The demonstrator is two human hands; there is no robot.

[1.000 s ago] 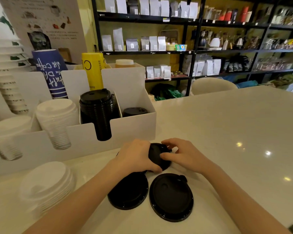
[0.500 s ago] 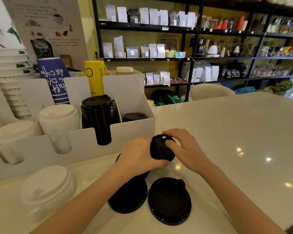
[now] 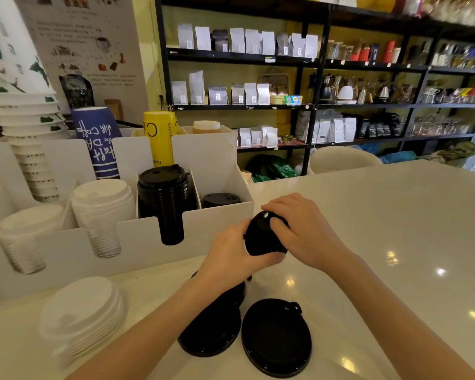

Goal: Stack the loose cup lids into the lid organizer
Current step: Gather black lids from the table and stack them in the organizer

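A small stack of black cup lids is held tilted above the white counter, just in front of the white lid organizer. My left hand grips it from below and the left; my right hand grips its top and right side. Two more black lids lie on the counter near me, one in full view and one partly under my left forearm. The organizer's slots hold white lids, a tall black lid stack and a few black lids in the rightmost slot.
A loose stack of white lids lies on the counter at the near left. Paper cups, blue and yellow, stand behind the organizer. The counter stretches to the right; shelves of bags stand behind it.
Both hands have lifted the small black lid stack off the counter, up and toward the organizer's right end.
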